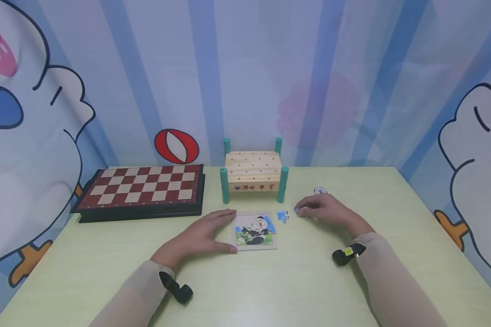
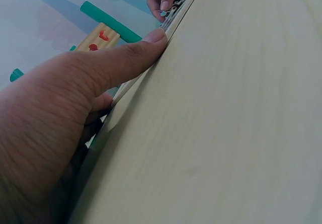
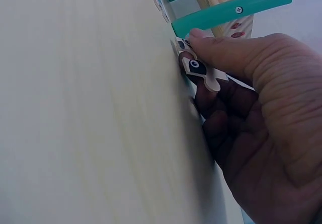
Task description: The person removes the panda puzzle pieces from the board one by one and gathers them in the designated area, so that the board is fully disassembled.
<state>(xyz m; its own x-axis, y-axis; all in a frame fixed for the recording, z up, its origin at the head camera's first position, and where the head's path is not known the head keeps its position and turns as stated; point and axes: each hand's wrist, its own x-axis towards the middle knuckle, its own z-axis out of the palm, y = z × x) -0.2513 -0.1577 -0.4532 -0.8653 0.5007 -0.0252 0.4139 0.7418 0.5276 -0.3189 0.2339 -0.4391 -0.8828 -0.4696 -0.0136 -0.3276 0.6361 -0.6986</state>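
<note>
My left hand (image 1: pixel 202 234) holds a small framed jigsaw puzzle (image 1: pixel 254 231) by its left side, thumb at the near corner and fingertips at the far corner. A panda picture partly fills the puzzle's pale frame. Just right of it lies a loose blue puzzle piece (image 1: pixel 283 216). Farther right, my right hand (image 1: pixel 331 211) pinches a puzzle piece (image 3: pixel 197 68) between thumb and fingers, low over the table; the right wrist view shows an eye printed on it. Behind that hand lies another small black-and-white piece (image 1: pixel 320 190), partly hidden.
A red-and-white chessboard box (image 1: pixel 143 186) stands at the back left. Behind the puzzle is a wooden peg stand (image 1: pixel 253 163) with green legs. The pale table (image 1: pixel 294 290) ends at a blue striped curtain (image 1: pixel 253 81).
</note>
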